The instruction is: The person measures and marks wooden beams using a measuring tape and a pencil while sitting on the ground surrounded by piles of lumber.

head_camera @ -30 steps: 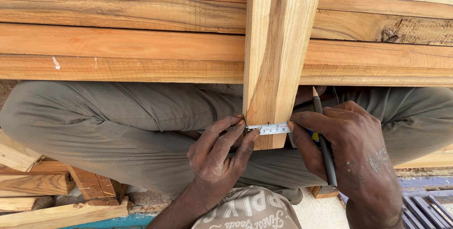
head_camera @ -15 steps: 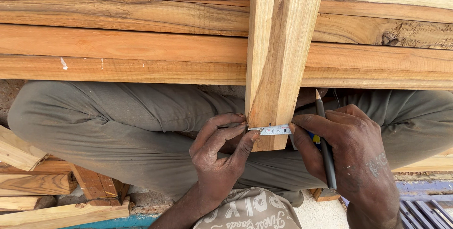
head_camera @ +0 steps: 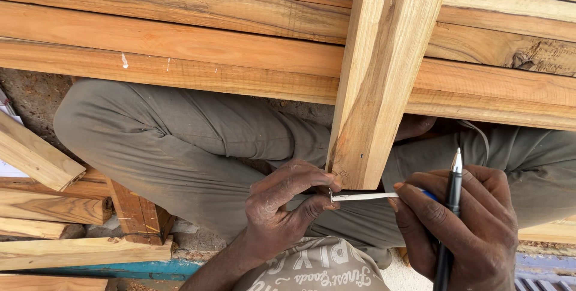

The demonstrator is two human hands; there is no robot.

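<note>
The left hand (head_camera: pixel 282 213) pinches the hooked end of a tape (head_camera: pixel 363 196), thumb and forefinger clamped on it just under the near end of a post (head_camera: pixel 378 81). The tape runs flat, left to right, across the gap below that end, touching or just beside the wood; which one cannot be told. The right hand (head_camera: pixel 462 231) holds the other end of the tape, its fingers closed round a blue case mostly hidden in the palm, and the same hand grips a black pen (head_camera: pixel 449 219) upright, tip pointing far. The post stands across a stack of long planks (head_camera: pixel 180 57) that run left to right. Under the planks lie the person's legs in grey-green trousers (head_camera: pixel 180 141). At the near left, shorter offcuts (head_camera: pixel 48 207) lie on the ground, one resting on a blue strip (head_camera: pixel 150 267)
</note>
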